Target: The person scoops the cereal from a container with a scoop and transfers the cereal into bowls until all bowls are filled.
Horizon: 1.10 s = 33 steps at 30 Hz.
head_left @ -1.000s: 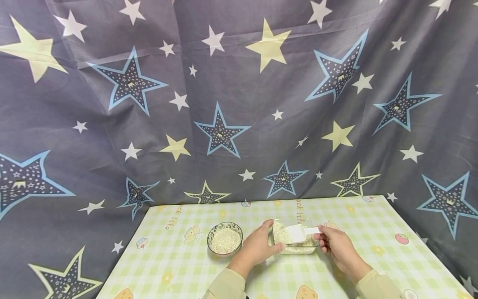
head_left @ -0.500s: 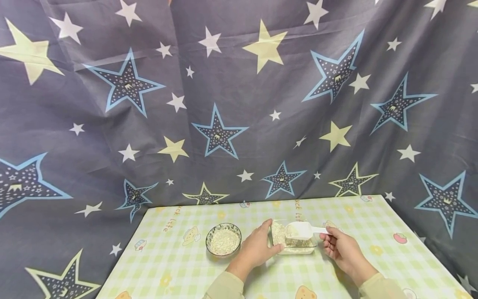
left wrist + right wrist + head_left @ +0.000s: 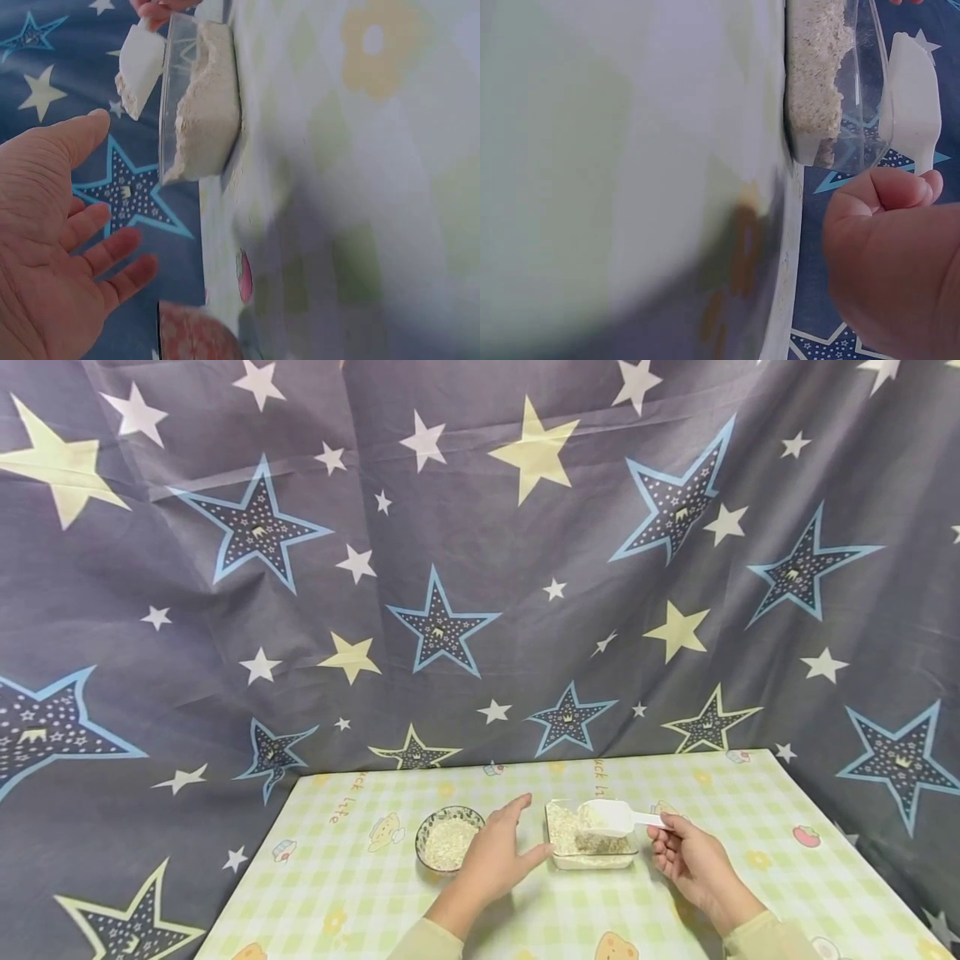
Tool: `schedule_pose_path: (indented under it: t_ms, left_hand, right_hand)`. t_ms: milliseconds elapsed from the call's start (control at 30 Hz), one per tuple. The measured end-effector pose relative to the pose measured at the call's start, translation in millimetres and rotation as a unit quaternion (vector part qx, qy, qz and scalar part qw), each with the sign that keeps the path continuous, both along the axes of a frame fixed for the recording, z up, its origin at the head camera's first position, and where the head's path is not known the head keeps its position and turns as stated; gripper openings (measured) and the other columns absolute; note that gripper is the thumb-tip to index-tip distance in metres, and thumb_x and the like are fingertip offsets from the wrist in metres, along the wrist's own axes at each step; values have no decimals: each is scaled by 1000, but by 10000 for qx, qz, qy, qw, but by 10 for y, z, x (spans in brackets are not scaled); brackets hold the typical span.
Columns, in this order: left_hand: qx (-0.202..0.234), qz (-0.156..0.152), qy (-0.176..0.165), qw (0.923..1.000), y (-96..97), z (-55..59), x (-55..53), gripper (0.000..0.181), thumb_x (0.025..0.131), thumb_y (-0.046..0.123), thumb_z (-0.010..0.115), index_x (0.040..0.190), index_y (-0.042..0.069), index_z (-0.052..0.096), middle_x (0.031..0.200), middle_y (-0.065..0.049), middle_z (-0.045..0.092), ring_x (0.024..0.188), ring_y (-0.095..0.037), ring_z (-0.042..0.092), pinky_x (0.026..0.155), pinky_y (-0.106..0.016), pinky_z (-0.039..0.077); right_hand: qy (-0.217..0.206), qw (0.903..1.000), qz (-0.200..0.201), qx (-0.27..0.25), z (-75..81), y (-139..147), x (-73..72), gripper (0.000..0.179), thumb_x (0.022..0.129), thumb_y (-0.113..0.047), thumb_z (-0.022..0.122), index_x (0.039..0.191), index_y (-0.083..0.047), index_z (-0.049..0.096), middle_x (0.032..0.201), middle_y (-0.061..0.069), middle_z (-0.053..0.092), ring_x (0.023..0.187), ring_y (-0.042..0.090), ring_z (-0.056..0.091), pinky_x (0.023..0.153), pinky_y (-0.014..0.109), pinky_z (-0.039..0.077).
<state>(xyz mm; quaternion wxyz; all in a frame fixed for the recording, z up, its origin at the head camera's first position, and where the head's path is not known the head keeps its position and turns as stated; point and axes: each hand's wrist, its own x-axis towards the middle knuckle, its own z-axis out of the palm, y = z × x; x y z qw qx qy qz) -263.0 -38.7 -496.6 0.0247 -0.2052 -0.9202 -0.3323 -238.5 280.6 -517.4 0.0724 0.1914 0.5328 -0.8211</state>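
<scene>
My right hand (image 3: 697,866) pinches the handle of a white scoop (image 3: 609,817), which is raised just above a clear glass container (image 3: 592,862) of pale flakes, likely oats. Flakes show at the scoop's lip in the left wrist view, where the scoop (image 3: 142,64) is apart from the container. My left hand (image 3: 492,854) is off the container, its fingers extended and holding nothing, between the container and a patterned bowl (image 3: 452,839). That bowl also holds pale flakes, and the left hand partly covers its right side in the head view.
A table with a green-checked cloth (image 3: 360,893) bears both vessels. Behind it hangs a dark curtain (image 3: 480,543) printed with stars. The bowl's reddish outside (image 3: 196,334) shows low in the left wrist view.
The scoop has come up out of the flakes and shifted slightly right with my right hand. My left hand has let go of the container and moved left toward the bowl.
</scene>
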Motion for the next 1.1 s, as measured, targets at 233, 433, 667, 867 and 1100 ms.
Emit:
schedule_pose_path:
  t_ms: [233, 433, 667, 867, 1100]
  left_hand:
    - [112, 237, 355, 9990, -274, 0, 53, 79, 95, 46, 80, 160, 12, 48, 150, -12, 63, 123, -26, 64, 109, -54, 56]
    - [149, 432, 519, 9976, -547, -30, 72, 80, 96, 49, 78, 159, 10, 48, 153, -15, 60, 144, -36, 52, 117, -62, 49]
    - [130, 793, 611, 9949, -782, -84, 57, 84, 92, 48, 82, 158, 8, 49, 155, -20, 56, 148, -42, 49, 121, -64, 44]
    - [92, 1031, 453, 9936, -925, -153, 46, 85, 92, 42, 83, 160, 8, 45, 159, -20, 53, 150, -42, 46, 122, -64, 43]
    - [84, 1166, 378, 9924, -1026, -237, 28, 88, 91, 46, 84, 160, 6, 45, 160, -20, 53, 150, -44, 48, 123, -63, 42]
  right_hand:
    - [76, 10000, 2, -55, 88, -77, 30, 20, 116, -29, 44, 110, -21, 61, 82, -6, 71, 72, 3, 61, 67, 19, 57]
    - [224, 9996, 71, -152, 220, -186, 52, 19, 116, -29, 44, 108, -19, 59, 84, -7, 69, 73, 4, 59, 67, 18, 56]
    - [328, 9991, 141, -232, 332, -306, 51, 25, 116, -28, 44, 100, -17, 60, 84, -6, 69, 74, 5, 59, 67, 18, 55]
    - [462, 9984, 255, -205, 370, -416, 18, 23, 117, -28, 43, 104, -16, 58, 84, -6, 68, 74, 5, 58, 66, 18, 53]
    - [532, 9979, 360, -122, 406, -599, -21, 20, 116, -29, 45, 110, -14, 56, 84, -6, 68, 72, 4, 58, 62, 16, 52]
